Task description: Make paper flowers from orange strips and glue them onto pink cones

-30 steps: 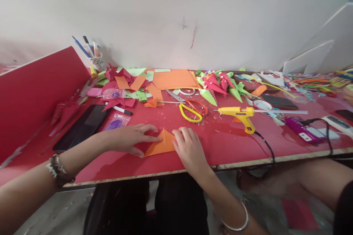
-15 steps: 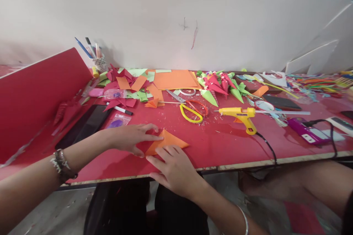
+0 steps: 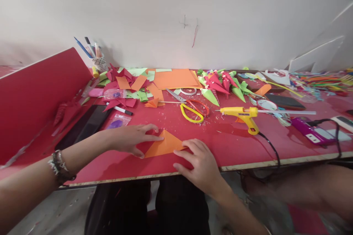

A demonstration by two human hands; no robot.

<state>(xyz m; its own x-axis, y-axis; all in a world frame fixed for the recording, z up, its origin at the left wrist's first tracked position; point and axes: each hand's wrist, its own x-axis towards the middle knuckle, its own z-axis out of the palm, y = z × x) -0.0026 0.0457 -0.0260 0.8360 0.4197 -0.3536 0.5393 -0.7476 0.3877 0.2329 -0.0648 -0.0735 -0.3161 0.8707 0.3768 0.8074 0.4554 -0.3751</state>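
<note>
A folded triangle of orange paper [image 3: 166,145] lies flat on the red table [image 3: 132,169] near its front edge. My left hand [image 3: 135,140] rests at the paper's left side, fingers spread, the index fingertip on the sheet. At the right corner, my right hand [image 3: 199,161] has its fingers apart, with fingertips touching the paper's edge. Scissors with yellow and red handles [image 3: 191,117] lie behind the paper. A small folded orange piece [image 3: 153,103] lies beyond, beside a thin stick.
A yellow glue gun [image 3: 242,114] with a cord lies to the right, before a purple power strip [image 3: 311,131]. Red and green paper cones [image 3: 216,82] are heaped at the back. A black phone [image 3: 85,125], paper scraps and a pen cup [image 3: 99,63] stand left. Someone's leg shows at right.
My right hand swept left across the orange paper's lower edge, then back to its right corner. My left hand stayed in place on the paper.
</note>
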